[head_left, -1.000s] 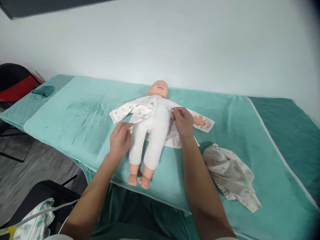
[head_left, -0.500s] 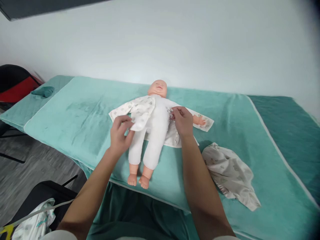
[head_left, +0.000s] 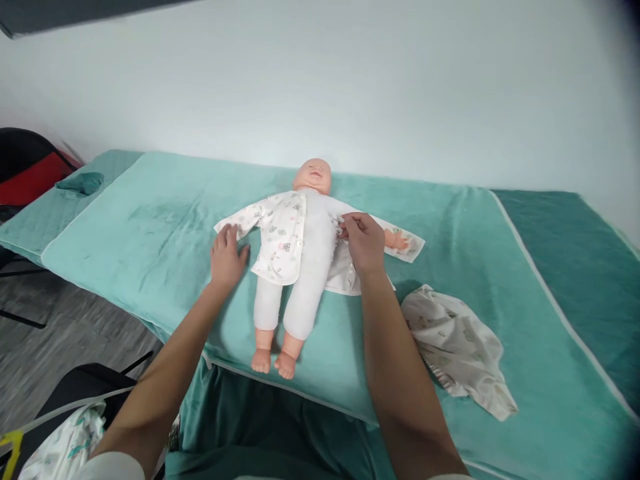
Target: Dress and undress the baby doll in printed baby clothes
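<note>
A baby doll (head_left: 315,267) with a white cloth body lies face up, head toward the wall and feet toward me. It has both arms in the sleeves of a printed baby jacket (head_left: 281,240). One front panel lies over its chest and belly; the other is spread open beside it, pale inside showing. My left hand (head_left: 227,260) is open beside the sleeve on the left, fingertips at its cuff. At the doll's side, my right hand (head_left: 364,241) pinches a small bit of the jacket, largely covered by the fingers.
A crumpled printed baby garment (head_left: 457,347) lies right of my right forearm on the green-covered bed (head_left: 155,253). Behind runs a white wall (head_left: 380,87). A black chair (head_left: 65,400) holding printed cloth is at lower left; a black and red chair (head_left: 30,173) stands farther back.
My left hand has let go of the left front panel and moved left to the cuff. That panel now lies flat over the doll's belly. My right hand keeps its pinch.
</note>
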`<act>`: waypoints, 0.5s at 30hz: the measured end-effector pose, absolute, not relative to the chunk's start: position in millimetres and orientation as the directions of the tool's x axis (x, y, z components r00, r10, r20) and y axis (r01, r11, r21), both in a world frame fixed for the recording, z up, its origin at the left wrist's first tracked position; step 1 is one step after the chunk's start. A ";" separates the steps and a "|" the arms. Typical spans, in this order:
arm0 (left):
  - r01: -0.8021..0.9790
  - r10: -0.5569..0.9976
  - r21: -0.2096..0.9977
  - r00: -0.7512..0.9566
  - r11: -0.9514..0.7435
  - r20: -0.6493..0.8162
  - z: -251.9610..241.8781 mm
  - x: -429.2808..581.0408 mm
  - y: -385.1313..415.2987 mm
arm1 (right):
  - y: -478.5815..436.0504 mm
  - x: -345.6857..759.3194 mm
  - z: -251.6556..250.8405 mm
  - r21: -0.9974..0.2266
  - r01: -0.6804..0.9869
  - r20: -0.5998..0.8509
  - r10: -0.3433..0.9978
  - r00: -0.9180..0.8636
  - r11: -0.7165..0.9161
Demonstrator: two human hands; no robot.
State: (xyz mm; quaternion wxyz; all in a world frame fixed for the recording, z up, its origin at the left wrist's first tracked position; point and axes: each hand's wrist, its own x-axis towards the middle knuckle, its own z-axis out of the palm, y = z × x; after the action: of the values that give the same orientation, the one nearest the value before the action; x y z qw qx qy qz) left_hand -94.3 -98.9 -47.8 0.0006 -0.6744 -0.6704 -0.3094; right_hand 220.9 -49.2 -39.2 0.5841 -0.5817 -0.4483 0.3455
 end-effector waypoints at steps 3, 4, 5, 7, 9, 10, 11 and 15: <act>0.947 0.944 0.315 -0.153 0.056 0.291 -55.5 -114.3 -70.5 | -48.7 221.9 -40.5 -0.988 0.126 0.124 0.928 0.352 0.084; 0.958 0.951 0.280 -0.146 0.066 0.273 -55.9 -120.3 -63.3 | -48.5 222.4 -41.0 -0.988 0.129 0.126 0.929 0.349 0.086; 0.967 0.957 0.247 -0.132 0.066 0.260 -55.6 -126.2 -57.1 | -48.4 222.9 -41.5 -0.988 0.132 0.128 0.928 0.349 0.086; 0.975 0.962 0.207 -0.125 0.074 0.241 -53.7 -137.0 -46.5 | -48.3 223.3 -42.1 -0.987 0.137 0.127 0.927 0.354 0.083; 0.973 0.961 0.206 -0.151 0.103 0.233 -51.6 -145.2 -37.9 | -48.6 223.1 -42.2 -0.987 0.135 0.128 0.926 0.356 0.084; 0.970 0.957 0.213 -0.171 0.121 0.235 -50.8 -147.9 -34.2 | -48.8 223.0 -42.0 -0.988 0.132 0.128 0.925 0.359 0.085; 0.965 0.951 0.221 -0.195 0.142 0.240 -50.4 -149.6 -30.8 | -49.1 223.1 -41.8 -0.988 0.128 0.129 0.923 0.363 0.088; 0.951 0.926 0.247 -0.255 0.187 0.280 -51.3 -150.0 -22.6 | -49.8 232.6 -39.8 -0.981 0.153 0.176 0.893 0.415 0.122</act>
State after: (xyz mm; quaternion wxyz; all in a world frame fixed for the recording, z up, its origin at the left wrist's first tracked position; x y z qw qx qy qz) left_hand -150.0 -22.6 -51.3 0.0337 -0.6095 -0.7696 -0.1873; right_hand 232.6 -49.8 -39.8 0.6022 -0.5874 -0.4452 0.3068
